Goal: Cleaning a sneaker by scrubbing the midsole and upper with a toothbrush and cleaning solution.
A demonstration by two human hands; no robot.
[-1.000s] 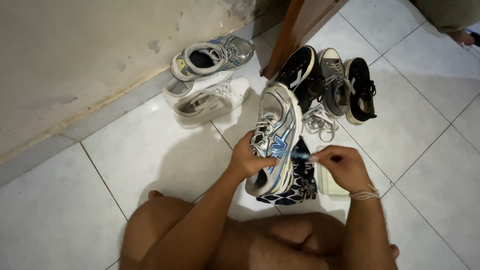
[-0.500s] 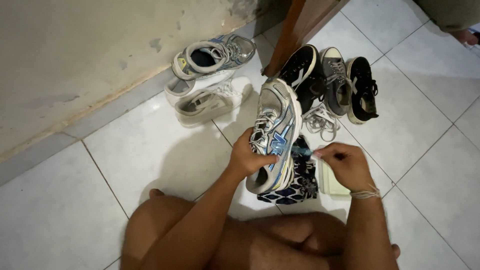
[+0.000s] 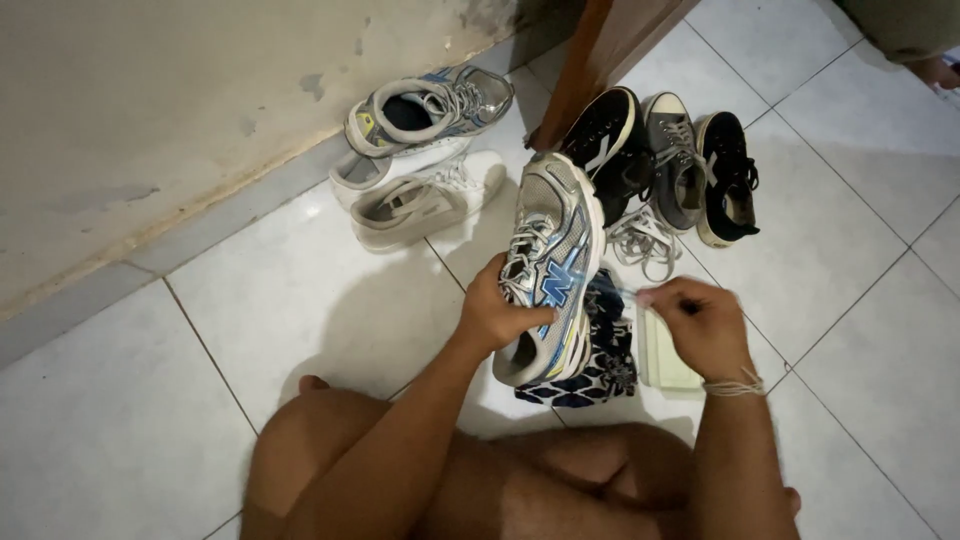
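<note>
I sit on a white tiled floor with my bare legs in front of me. My left hand [image 3: 500, 315] grips a silver and blue running shoe [image 3: 550, 260] by its side, holding it toe away from me above a dark patterned cloth [image 3: 605, 365]. My right hand [image 3: 705, 325] is just right of the shoe, its fingers pinched on a thin pale stick-like thing [image 3: 630, 293] that points at the shoe's side. What that thin thing is cannot be told.
The matching silver shoe [image 3: 430, 105] and a white shoe [image 3: 425, 200] lie by the wall. Black and grey sneakers [image 3: 680, 155] sit by a wooden door edge [image 3: 600, 60], with loose white laces [image 3: 645, 240] below them. A pale green flat block [image 3: 665, 355] lies under my right hand. Another person's foot [image 3: 935, 68] shows at the top right.
My right hand has shifted slightly and its thin thing now points at the shoe's side. My left hand has kept its hold on the shoe, which has barely moved.
</note>
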